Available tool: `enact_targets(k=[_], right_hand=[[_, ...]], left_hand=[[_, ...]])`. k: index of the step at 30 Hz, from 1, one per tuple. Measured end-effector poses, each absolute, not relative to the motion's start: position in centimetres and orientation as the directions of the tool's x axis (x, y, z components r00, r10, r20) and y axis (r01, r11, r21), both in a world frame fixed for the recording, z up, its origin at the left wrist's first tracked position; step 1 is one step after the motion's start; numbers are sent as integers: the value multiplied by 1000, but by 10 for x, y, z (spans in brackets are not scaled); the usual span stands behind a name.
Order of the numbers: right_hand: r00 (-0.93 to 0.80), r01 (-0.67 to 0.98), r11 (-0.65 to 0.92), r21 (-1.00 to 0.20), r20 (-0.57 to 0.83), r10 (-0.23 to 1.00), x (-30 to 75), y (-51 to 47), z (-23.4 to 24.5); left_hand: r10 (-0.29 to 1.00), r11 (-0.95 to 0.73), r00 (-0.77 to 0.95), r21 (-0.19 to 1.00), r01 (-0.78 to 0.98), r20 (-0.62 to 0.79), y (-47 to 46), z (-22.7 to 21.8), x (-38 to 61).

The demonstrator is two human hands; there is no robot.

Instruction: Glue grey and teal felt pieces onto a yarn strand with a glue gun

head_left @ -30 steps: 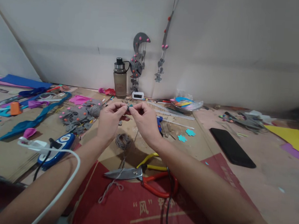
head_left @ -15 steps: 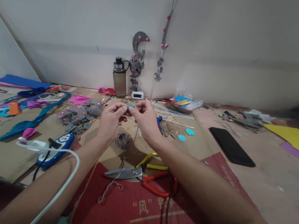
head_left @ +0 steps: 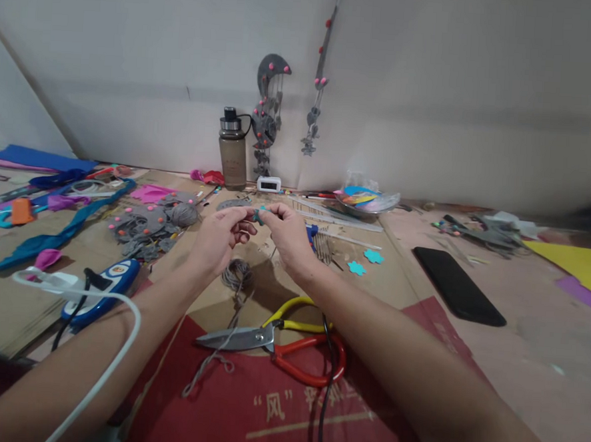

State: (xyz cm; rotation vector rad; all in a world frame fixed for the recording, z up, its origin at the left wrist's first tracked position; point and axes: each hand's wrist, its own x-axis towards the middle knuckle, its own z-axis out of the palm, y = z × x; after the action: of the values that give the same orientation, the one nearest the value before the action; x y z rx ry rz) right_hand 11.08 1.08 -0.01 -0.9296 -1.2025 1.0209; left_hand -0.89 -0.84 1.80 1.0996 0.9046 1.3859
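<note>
My left hand (head_left: 219,238) and my right hand (head_left: 290,239) meet above the middle of the board, fingertips pinched close together. Between them is a small turquoise piece (head_left: 260,214), its outline mostly covered by the fingers. A thin grey strand shows just under my right hand. Below my hands lies a loose coil of grey yarn (head_left: 237,275), its tail running down over the blade of the scissors with red handles (head_left: 311,361). Yellow-handled pliers (head_left: 294,314) lie against the scissors. Two turquoise flower cutouts (head_left: 357,268) rest right of my right hand.
To the left are a heap of grey felt pieces (head_left: 148,225), a blue-and-white device (head_left: 103,292) and a white cable (head_left: 131,331) crossing my left forearm. A bottle (head_left: 233,157) and hanging grey moon ornaments (head_left: 264,127) are behind. A black phone (head_left: 456,284) lies right.
The turquoise piece shows more plainly between my fingertips, and my left fingers have shifted their hold slightly. The whole view has moved a little, so things on the table appear further left.
</note>
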Motion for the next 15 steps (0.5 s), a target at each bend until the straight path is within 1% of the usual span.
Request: enact_targets(k=[4, 8, 11, 15], right_hand=[[68, -73, 303, -950, 299, 952, 111, 12, -4], [52, 43, 352, -935, 354, 934, 111, 12, -7], [35, 154, 407, -900, 417, 908, 110, 11, -11], [32, 223, 431, -874, 448, 893, 108, 9, -17]], left_hand=[[984, -170, 28, 974, -152, 176, -4, 15, -13], [971, -238, 13, 969, 67, 237, 1, 12, -19], [958, -282, 24, 925, 255, 286, 2, 13, -22], [924, -350, 40, 798, 491, 381, 1, 16, -25]])
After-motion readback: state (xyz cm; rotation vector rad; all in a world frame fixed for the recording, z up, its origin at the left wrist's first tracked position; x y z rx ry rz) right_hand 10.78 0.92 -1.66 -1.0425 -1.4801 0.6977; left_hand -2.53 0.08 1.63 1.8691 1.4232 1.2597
